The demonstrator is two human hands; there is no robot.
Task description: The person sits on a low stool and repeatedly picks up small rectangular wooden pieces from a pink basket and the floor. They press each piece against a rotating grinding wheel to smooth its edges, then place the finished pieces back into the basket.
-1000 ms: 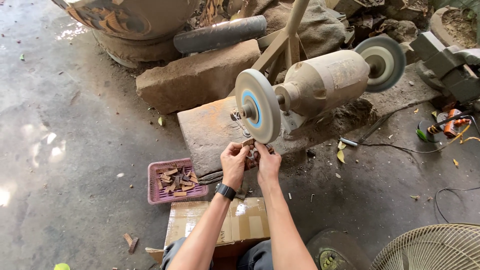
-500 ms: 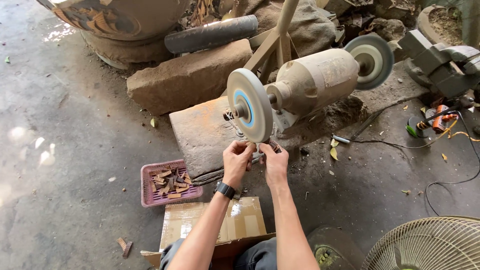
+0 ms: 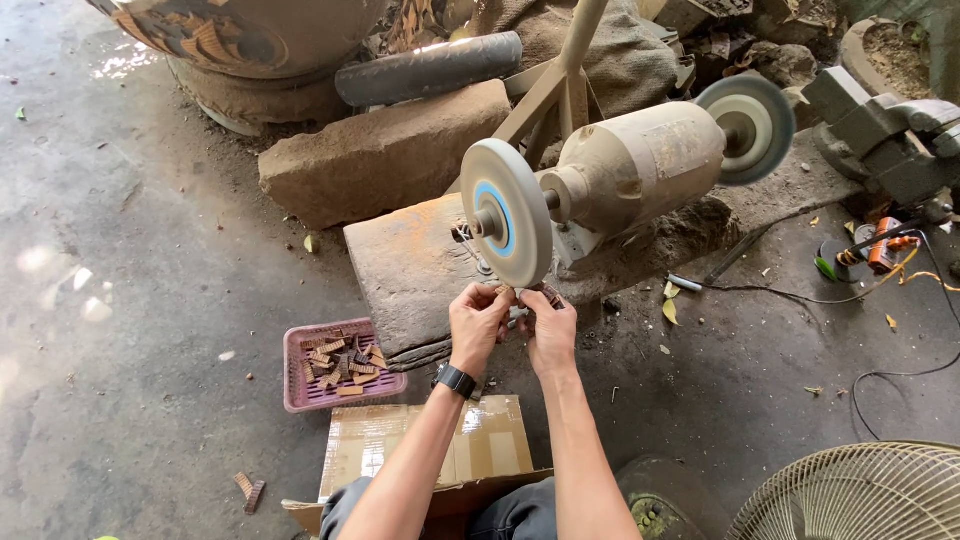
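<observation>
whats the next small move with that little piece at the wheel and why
Probably ease the small brown piece up against the grinding wheel. Both the left hand and right hand pinch it just under the wheel's lower rim; contact cannot be told from here.

a bench grinder (image 3: 630, 175) stands on a stone slab (image 3: 415, 265) at the middle, with one grinding wheel (image 3: 507, 226) on its left end and a second wheel (image 3: 748, 112) on its far right end. both hands meet just near of the left wheel: the left hand (image 3: 478, 326) to the left, the right hand (image 3: 550, 330) touching it on the right. a basket (image 3: 300, 398) of small pieces (image 3: 340, 359) lies on the floor left of the hands, beside the slab. a cardboard box (image 3: 440, 450) sits near of the hands, right of the basket. a stone block (image 3: 380, 150) lies behind the slab, a pipe (image 3: 430, 65) on it. a fan (image 3: 860, 495) is at the near right, cables (image 3: 900, 300) on the floor behind it.
</observation>
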